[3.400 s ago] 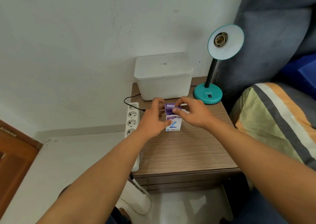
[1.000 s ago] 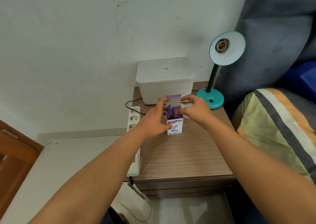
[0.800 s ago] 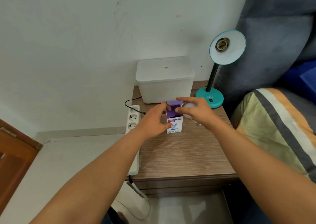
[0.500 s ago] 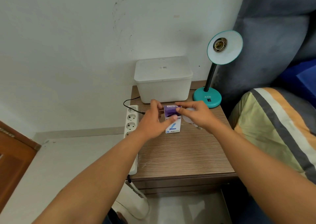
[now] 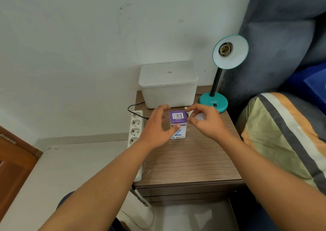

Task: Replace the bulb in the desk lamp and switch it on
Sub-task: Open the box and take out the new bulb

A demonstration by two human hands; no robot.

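A teal desk lamp (image 5: 214, 101) stands at the back right of the bedside table (image 5: 187, 162); its shade (image 5: 234, 54) faces me with an empty socket (image 5: 225, 49). A small purple and white bulb box (image 5: 178, 123) stands upright mid-table, its top flap closed. My left hand (image 5: 157, 126) wraps the box's left side, thumb on its front. My right hand (image 5: 204, 121), just right of the box, holds a white bulb (image 5: 198, 115) with its metal base toward the box.
A white lidded plastic box (image 5: 167, 84) sits at the back of the table beside the lamp. A white power strip (image 5: 135, 130) with a black cable hangs along the table's left edge. A bed with a striped pillow (image 5: 285, 139) lies right.
The box's top flap stood open a second ago; it is now closed. The bulb has come out in my right hand and sits beside the box.
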